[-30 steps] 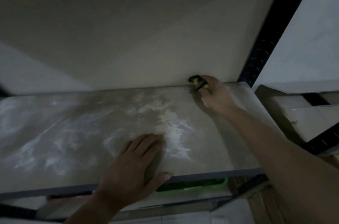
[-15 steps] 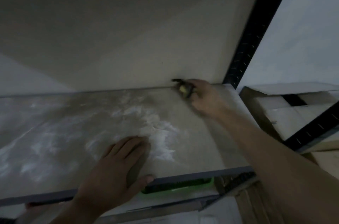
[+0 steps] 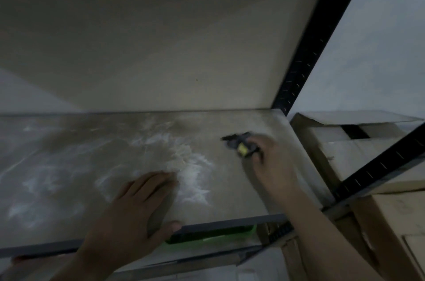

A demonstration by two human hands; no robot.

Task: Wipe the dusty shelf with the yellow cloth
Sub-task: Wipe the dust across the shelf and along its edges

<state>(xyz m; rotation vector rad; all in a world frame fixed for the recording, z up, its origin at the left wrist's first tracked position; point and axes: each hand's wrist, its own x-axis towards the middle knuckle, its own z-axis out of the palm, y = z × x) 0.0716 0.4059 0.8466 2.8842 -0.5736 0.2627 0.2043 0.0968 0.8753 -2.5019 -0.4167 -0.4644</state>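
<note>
Head view: we wipe the dusty shelf [image 3: 69, 188], its right half bare.
Our right hand [image 3: 271, 165] fingers bunch the soft, light yellow cloth [image 3: 241, 146] near the back right corner; left hand [image 3: 135, 214] lies flat, open, at the front edge.

Two bare forearms are seen entering from the bottom edge in dim light. No sleeve, watch, ring or glove is seen on either arm as far as the frame shows. The left hand [image 3: 128, 214] is shown sharply, with its nails faintly visible; the right hand [image 3: 273, 165] is blurred.
</note>
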